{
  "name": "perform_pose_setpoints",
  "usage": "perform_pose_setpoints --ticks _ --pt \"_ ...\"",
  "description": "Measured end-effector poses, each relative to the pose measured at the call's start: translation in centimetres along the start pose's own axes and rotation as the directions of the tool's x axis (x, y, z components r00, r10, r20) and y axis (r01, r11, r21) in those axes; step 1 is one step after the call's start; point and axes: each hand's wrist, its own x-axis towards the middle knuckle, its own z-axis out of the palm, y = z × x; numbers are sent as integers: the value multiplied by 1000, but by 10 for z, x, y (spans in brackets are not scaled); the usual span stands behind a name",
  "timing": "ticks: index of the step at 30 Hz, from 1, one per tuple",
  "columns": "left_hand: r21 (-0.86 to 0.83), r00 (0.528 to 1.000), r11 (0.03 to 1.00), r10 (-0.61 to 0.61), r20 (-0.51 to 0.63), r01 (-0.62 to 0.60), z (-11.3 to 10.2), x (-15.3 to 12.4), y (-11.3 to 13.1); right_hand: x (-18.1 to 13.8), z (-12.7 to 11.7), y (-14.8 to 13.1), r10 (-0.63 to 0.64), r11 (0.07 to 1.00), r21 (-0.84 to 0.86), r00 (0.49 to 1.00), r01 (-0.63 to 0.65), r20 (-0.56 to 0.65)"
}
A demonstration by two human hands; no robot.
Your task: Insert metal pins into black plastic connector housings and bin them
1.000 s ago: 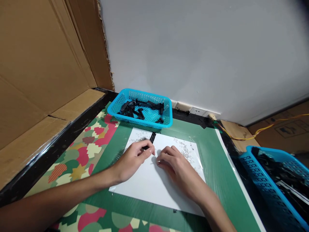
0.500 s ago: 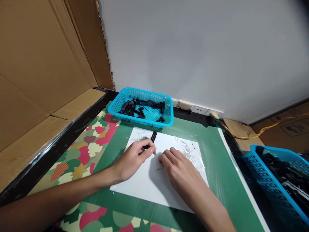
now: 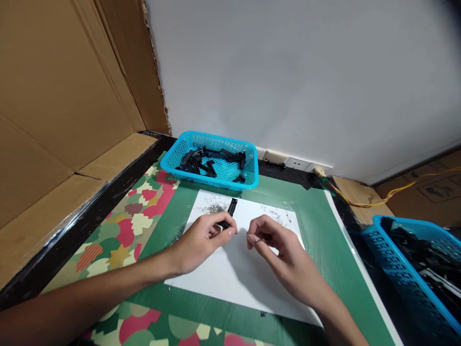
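My left hand (image 3: pixel 205 238) is over the white sheet (image 3: pixel 230 274), its fingers closed around the lower end of a long, narrow black plastic part (image 3: pixel 232 207). The far end of that part sticks out past the fingers. Just to the right, my right hand (image 3: pixel 279 252) is raised a little with thumb and fingertips pinched together. A thin dark sliver (image 3: pixel 265 240) shows between its fingers, too small to name. Small thin metal pieces lie in a pile (image 3: pixel 216 208) at the sheet's far left, with more scattered pieces (image 3: pixel 275 214) at the far right.
Behind the sheet stands a blue basket (image 3: pixel 211 180) with several black plastic parts. Another blue basket (image 3: pixel 406 278) of black parts is at the right edge. Cardboard (image 3: pixel 68 96) walls the left side. Sockets (image 3: pixel 297 164) and yellow wires (image 3: pixel 392 193) run along the wall.
My right hand has lifted off the sheet and turned, so its pinching thumb now shows. The black plastic part in my left hand has shifted slightly right.
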Motion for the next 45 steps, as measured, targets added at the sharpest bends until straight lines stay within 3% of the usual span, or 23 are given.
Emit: perform_pose_setpoints --ticks 4,7,12,17,22,29,36,45 --pt "3 997 998 63 48 -64 1 -5 0 10 19 3 40 936 353 990 9 -131" --pt "69 991 989 133 -5 -132 2 -7 2 16 32 9 100 859 511 985 -13 -142" --pt "163 981 976 163 -102 -146 4 -6 1 17 40 12 174 777 626 978 -65 -115" --pt "124 981 981 160 -114 -146 4 -6 -2 17 42 13 197 719 689 977 -91 -77" --pt "79 988 990 124 -95 -117 4 -4 -2 18 41 15 152 797 601 983 -61 -101" --pt "146 987 982 131 -92 -116 4 -4 3 10 38 10 59 984 180 950 -2 -307" --pt "240 985 963 150 -87 -125 3 -5 5 8 30 8 -16 999 27 960 24 -278" --pt "220 990 966 137 13 -137 3 -8 7 2 23 4 -130 988 -119 959 102 -252"
